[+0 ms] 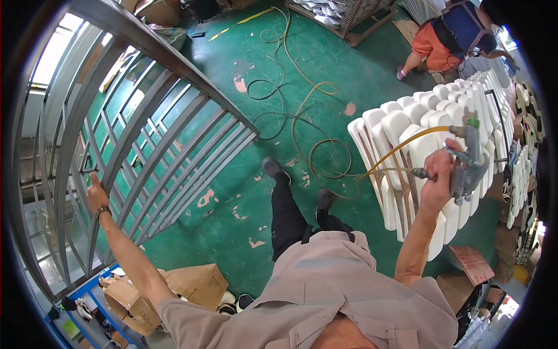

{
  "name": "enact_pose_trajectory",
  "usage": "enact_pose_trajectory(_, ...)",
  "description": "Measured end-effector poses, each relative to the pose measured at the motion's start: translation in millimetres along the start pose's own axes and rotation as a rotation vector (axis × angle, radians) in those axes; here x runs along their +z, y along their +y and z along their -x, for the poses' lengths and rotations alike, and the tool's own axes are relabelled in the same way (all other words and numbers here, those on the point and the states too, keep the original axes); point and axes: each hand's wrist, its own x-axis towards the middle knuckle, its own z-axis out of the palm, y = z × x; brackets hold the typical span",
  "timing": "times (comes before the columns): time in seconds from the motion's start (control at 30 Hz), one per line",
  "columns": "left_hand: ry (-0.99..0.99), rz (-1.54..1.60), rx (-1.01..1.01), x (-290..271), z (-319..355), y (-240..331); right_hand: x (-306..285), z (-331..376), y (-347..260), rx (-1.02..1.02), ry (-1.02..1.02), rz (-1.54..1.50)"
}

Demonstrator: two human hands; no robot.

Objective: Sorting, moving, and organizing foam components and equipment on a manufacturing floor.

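Note:
In my right hand (440, 168) is a grey spray gun (469, 163) with a green fitting on top, the fingers closed round its handle. A yellow hose (410, 141) and a second thin hose run from it. The gun is held over a rack of rounded white pieces (401, 125), set in close rows; I cannot tell whether it touches them. On the far left my left hand (97, 195), with a dark band at the wrist, is closed on a bar of a tall grey metal rack (157, 93), thumb pointing up. Part of its fingers is hidden.
Loops of hose (331, 157) lie across the green floor (232, 168) near my feet. Cardboard boxes (197, 285) stand at the lower left beside a blue frame (87, 320). At the upper right a co-worker (450, 38) in orange shorts bends over. Another loaded rack (349, 20) stands at the back.

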Motion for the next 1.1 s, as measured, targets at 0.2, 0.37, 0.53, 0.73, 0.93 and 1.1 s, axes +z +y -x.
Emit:
enact_pose_trajectory(0.2,0.021,0.034,0.01,6.5,-14.2,-11.7,46.2,-66.0,23.7,-0.085,0.022,0.049)
enact_pose_trajectory(0.37,0.084,0.02,-0.007,13.5,-35.3,2.7,82.0,-79.6,60.4,0.021,0.121,0.232)
enact_pose_trajectory(0.53,0.013,0.012,-0.033,9.4,-42.7,27.2,112.2,-62.0,106.7,0.249,0.13,0.288)
enact_pose_trajectory(0.73,0.066,0.021,-0.031,7.7,-42.7,20.9,157.0,-45.2,153.7,0.392,0.051,0.264)
enact_pose_trajectory(0.93,0.073,0.045,-0.005,13.1,-42.0,28.9,213.0,-68.8,169.5,0.274,0.002,0.238)
enact_pose_trajectory(1.1,0.12,0.017,0.004,2.6,-32.8,33.3,266.2,-95.7,125.5,0.255,-0.024,0.178)
